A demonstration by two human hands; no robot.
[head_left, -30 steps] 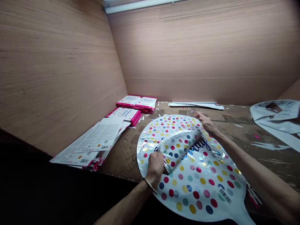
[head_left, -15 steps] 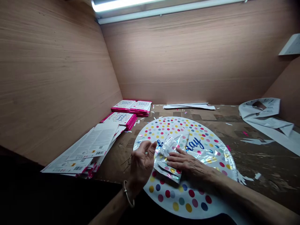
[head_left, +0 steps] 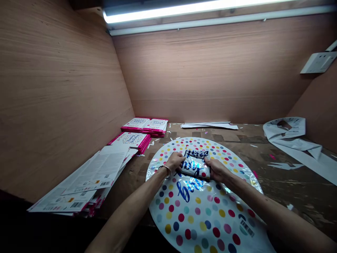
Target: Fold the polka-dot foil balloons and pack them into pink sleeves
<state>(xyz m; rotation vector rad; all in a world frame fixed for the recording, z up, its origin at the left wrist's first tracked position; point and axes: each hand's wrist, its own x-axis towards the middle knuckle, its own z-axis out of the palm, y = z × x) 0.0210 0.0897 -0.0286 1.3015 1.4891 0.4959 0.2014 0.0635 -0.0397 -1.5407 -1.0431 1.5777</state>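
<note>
A folded foil balloon (head_left: 195, 168), white with blue lettering and coloured dots, is held at both ends by my hands. Its left end is pinched in my left hand (head_left: 175, 161), which has a bracelet at the wrist. At the right end, my right hand (head_left: 216, 170) grips with fingers and thumb. Under both hands lies a large round foil balloon (head_left: 205, 214), flat, white and dotted, with blue script and a barcode near its lower right. Its near part hangs past the table edge. Fingertips beneath the folded balloon are hidden.
At the left are stacks of pink-edged printed cards (head_left: 133, 139) and loose printed sheets (head_left: 89, 175). White strips (head_left: 209, 125) lie along the back wall. Crumpled white paper (head_left: 292, 135) sits at the right of the table (head_left: 279, 186), below a wall socket (head_left: 318, 63).
My left hand, raised with curled fingers earlier, now grips the folded balloon. My right hand went from pressing flat on it to holding its right end. The folded balloon shows lettering now.
</note>
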